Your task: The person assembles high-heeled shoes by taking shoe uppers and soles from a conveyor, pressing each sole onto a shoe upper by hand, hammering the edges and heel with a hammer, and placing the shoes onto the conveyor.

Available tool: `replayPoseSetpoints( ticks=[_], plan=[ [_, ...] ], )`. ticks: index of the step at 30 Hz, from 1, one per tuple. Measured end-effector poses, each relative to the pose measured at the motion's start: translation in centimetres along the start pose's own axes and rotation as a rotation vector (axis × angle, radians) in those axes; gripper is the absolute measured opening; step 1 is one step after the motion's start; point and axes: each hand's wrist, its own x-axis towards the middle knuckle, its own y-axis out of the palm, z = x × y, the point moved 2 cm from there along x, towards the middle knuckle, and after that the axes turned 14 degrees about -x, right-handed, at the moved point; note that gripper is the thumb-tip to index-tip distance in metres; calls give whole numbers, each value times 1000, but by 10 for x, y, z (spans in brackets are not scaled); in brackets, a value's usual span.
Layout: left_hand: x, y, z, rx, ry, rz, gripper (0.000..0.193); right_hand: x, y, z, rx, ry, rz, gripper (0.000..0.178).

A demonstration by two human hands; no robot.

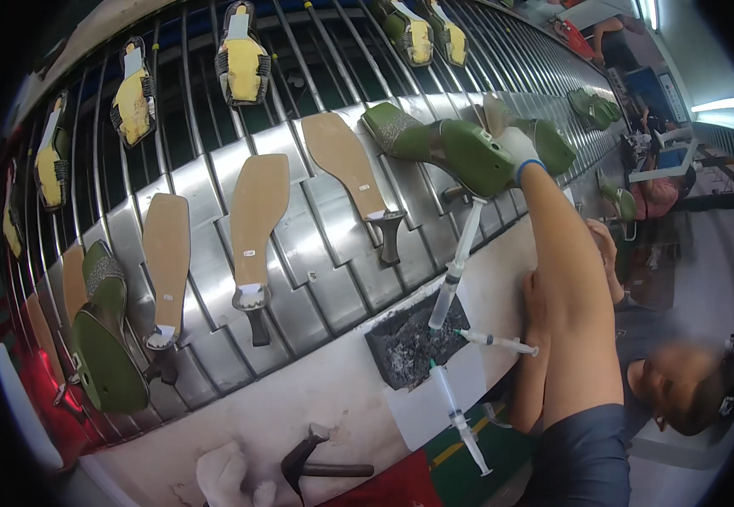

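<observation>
My right hand [515,152], in a white glove with a blue band at the wrist, reaches out over a metal slat conveyor [325,287]. It is among green shoe lasts, touching or very close to the heel end of one last [477,160] that has a glittery grey strap across it. Another green last [553,145] lies just beyond the glove. A blurred beige shape shows by the fingers, and whether they grip anything is unclear. My left hand is out of view. Brown insoles [257,211] lie in a row on the slats, left of the hand.
Several syringes, one of them upright [456,275], stand around a dark foam block [413,342] on the white ledge. A hammer [325,467] lies nearer. Shoes with yellow bottoms [243,68] rest on the far rods. A co-worker [679,380] is close on the right.
</observation>
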Motion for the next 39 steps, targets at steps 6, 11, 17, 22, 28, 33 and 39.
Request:
replayPoseSetpoints(
  ticks=[6,11,17,22,28,33,39],
  plan=[
    [12,7,17,-80,80,22,58,31,-161,-63,-353,-51,-469,33],
    [14,4,14,-64,7,30,57,101,-183,13,-92,-9,-490,75],
    [14,5,14,37,-51,-33,51,151,-160,71,-191,-68,-357,67],
    [33,-2,12,-91,5,-29,49,89,-180,80,-235,-30,-424,70],
    [34,-7,11,-86,121,-108,53,-14,-217,67,-115,34,-625,72],
    [-10,6,28,-47,103,-37,64,-158,-269,101,173,-262,-780,67],
    [-19,-7,18,-37,472,-460,63,-427,-248,141,755,-590,-250,56]
  ],
)
